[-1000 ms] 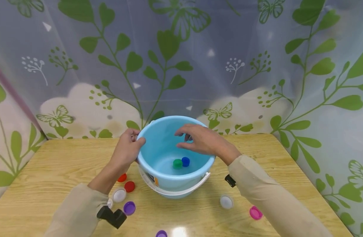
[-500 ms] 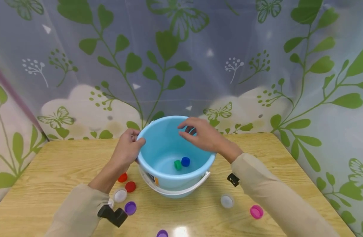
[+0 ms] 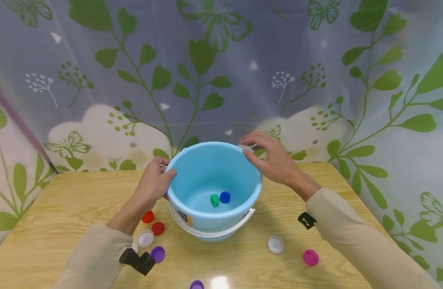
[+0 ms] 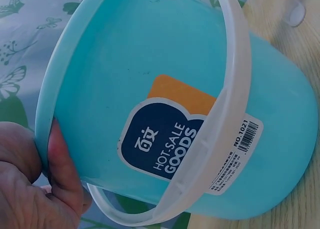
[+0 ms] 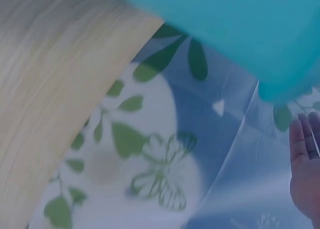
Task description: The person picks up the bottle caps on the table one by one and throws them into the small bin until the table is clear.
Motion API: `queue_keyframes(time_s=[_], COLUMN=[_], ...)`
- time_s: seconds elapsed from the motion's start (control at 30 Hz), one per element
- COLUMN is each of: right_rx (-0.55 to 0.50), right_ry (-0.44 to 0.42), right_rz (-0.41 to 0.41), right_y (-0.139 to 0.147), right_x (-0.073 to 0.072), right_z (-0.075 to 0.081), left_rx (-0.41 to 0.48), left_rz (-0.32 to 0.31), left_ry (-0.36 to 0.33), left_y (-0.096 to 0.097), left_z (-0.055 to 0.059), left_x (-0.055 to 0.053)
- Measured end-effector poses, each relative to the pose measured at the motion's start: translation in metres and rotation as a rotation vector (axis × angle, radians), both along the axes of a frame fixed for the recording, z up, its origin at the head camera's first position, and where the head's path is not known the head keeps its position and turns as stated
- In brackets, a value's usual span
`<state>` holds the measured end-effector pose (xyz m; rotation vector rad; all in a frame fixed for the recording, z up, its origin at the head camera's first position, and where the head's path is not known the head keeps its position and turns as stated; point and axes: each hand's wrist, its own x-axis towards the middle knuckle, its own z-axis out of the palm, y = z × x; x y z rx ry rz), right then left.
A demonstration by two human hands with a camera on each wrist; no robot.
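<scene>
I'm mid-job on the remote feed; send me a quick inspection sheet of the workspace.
Surface: light wooden table.
Job's things: blue bucket, white handle lowered; green cap and blue cap inside.
Clutter: loose red caps, white caps, purple caps and a pink cap on the table.
Grips: left grip holds the bucket's rim; right grip is by the rim, contact unclear.
Cables: nothing seen.
Surroundings: leaf-and-butterfly backdrop.

Two caps [image 3: 225,197] in bucket [image 3: 207,172], perhaps touching
</scene>
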<state>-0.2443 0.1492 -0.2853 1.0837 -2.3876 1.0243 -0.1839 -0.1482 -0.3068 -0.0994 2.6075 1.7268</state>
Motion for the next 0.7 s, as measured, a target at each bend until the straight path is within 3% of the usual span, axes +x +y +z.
queue_keyframes(time_s=[0.43,0.7], right_rx=[0.195,0.252], right_ry=[0.122,0.043], right_rz=[-0.072,-0.105], right_y=[0.091,0.134], right_x=[0.047,0.074], right_z=[-0.007,-0.034], left_rx=[-0.011,-0.024], left_rz=[-0.007,-0.01], left_ry=[0.004,0.002], left_y=[-0.001,0.001], left_z=[-0.001,-0.002], left_x=[-0.001,-0.003])
